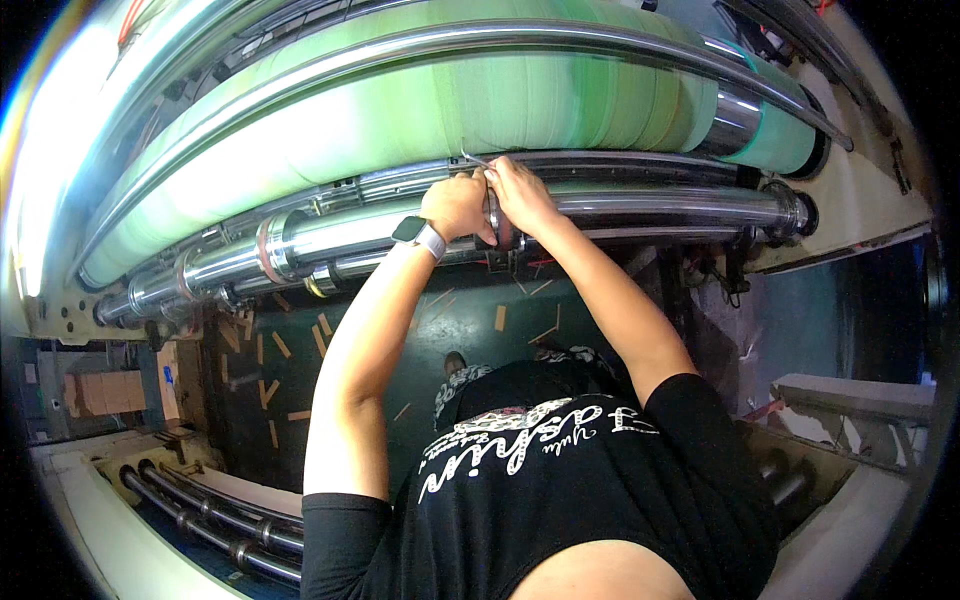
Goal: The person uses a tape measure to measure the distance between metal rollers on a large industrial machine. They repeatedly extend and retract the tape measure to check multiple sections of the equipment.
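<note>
Both of my hands meet at a metal ring (497, 212) around the long polished shaft (640, 205) in front of me. My left hand (457, 207), with a watch (410, 230) on its wrist, is closed at the ring's left side, its thumb against it. My right hand (522, 196) pinches a thin bent metal rod (474, 159), which looks like a hex key, above the ring. The rod's tip points up and left, close to a large green roller (420, 120). The fingers hide where the rod's other end sits.
More rings, one with a reddish band (266, 248), sit along the shaft to the left. A chrome bar (520, 36) crosses over the green roller. Cardboard strips (281, 345) lie scattered on the dark floor below. Behind me are further rollers (240, 545) in a pale frame.
</note>
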Action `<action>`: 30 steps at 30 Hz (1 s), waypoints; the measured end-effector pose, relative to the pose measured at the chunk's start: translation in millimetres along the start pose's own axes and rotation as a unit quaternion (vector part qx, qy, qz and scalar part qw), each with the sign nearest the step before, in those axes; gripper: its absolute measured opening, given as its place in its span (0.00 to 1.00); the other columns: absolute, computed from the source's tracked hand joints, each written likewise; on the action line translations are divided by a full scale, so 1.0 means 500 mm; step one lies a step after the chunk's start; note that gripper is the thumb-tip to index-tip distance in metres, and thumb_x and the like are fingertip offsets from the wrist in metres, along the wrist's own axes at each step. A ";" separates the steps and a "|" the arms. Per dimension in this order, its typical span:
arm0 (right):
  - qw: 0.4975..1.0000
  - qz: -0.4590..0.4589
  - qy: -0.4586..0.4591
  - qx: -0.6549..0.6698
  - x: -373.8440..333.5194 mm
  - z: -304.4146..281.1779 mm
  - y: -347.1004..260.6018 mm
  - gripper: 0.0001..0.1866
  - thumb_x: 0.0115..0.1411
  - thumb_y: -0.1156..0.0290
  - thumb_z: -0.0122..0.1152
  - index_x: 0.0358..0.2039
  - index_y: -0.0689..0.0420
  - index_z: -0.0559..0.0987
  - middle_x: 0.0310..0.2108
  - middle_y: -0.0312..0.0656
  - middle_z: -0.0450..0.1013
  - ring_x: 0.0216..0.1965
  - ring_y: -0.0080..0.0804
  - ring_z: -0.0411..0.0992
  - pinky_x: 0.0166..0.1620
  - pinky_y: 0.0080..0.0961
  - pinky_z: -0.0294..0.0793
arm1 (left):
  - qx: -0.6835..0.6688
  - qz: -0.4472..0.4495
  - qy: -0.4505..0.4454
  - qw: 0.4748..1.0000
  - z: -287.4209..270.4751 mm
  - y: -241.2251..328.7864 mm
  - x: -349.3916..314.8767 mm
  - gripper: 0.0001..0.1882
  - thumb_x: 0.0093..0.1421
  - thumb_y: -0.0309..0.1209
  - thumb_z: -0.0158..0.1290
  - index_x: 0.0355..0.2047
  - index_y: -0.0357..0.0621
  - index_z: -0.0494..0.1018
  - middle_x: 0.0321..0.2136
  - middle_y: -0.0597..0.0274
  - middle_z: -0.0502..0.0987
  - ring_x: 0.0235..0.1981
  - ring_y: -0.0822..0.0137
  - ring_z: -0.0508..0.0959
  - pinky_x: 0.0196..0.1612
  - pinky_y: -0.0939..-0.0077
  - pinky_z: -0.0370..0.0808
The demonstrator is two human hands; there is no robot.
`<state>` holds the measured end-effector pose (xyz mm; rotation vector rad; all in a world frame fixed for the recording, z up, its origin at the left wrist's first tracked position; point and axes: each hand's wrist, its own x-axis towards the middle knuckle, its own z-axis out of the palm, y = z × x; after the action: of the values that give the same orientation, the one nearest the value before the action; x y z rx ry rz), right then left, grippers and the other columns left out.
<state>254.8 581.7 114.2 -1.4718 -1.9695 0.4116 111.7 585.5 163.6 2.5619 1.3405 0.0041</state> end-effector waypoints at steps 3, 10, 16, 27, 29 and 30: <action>0.998 -0.035 0.043 0.001 -0.033 0.006 -0.001 0.12 0.59 0.67 0.45 0.38 0.63 0.66 0.40 0.52 0.68 0.43 0.49 0.66 0.44 0.37 0.66 | 0.023 -0.041 0.016 0.999 0.026 0.027 -0.027 0.54 0.29 0.42 0.67 0.54 0.30 0.53 0.37 0.42 0.71 0.34 0.51 0.75 0.35 0.65 0.74; 0.990 -0.083 0.105 -0.030 -0.026 -0.003 0.027 0.10 0.59 0.69 0.45 0.34 0.63 0.68 0.31 0.52 0.70 0.35 0.49 0.69 0.37 0.38 0.68 | 0.002 -0.039 0.044 0.998 0.039 0.047 -0.015 0.51 0.29 0.39 0.67 0.53 0.32 0.54 0.37 0.43 0.71 0.35 0.50 0.75 0.35 0.65 0.74; 0.990 -0.071 0.116 -0.039 -0.023 0.005 0.048 0.10 0.58 0.66 0.46 0.30 0.61 0.66 0.26 0.52 0.69 0.30 0.50 0.69 0.34 0.42 0.68 | -0.004 -0.039 0.011 0.999 0.036 0.053 -0.006 0.49 0.29 0.41 0.67 0.50 0.35 0.57 0.36 0.42 0.72 0.37 0.48 0.74 0.38 0.63 0.73; 0.990 -0.062 0.121 -0.037 -0.020 -0.003 0.052 0.10 0.57 0.66 0.47 0.26 0.60 0.66 0.25 0.51 0.69 0.31 0.49 0.68 0.33 0.41 0.67 | -0.011 -0.022 0.038 0.999 0.042 0.046 0.005 0.49 0.29 0.43 0.67 0.50 0.36 0.57 0.36 0.43 0.72 0.34 0.48 0.75 0.36 0.61 0.73; 0.983 -0.099 0.149 -0.040 -0.026 0.001 0.052 0.09 0.56 0.67 0.48 0.26 0.61 0.66 0.26 0.51 0.69 0.31 0.49 0.68 0.33 0.41 0.67 | 0.001 -0.020 0.037 0.999 0.043 0.053 -0.004 0.50 0.31 0.42 0.66 0.52 0.36 0.55 0.36 0.42 0.71 0.34 0.48 0.75 0.36 0.62 0.74; 0.986 -0.089 0.135 -0.043 -0.027 0.001 0.054 0.09 0.57 0.68 0.47 0.28 0.61 0.66 0.26 0.50 0.69 0.32 0.49 0.68 0.34 0.41 0.67 | 0.003 -0.021 0.025 0.999 0.036 0.052 -0.002 0.50 0.31 0.42 0.66 0.52 0.36 0.54 0.36 0.42 0.71 0.34 0.48 0.75 0.36 0.63 0.74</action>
<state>276.9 578.1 93.8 -1.3128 -1.8962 0.0464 134.5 566.7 151.8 2.5537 1.4135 0.0578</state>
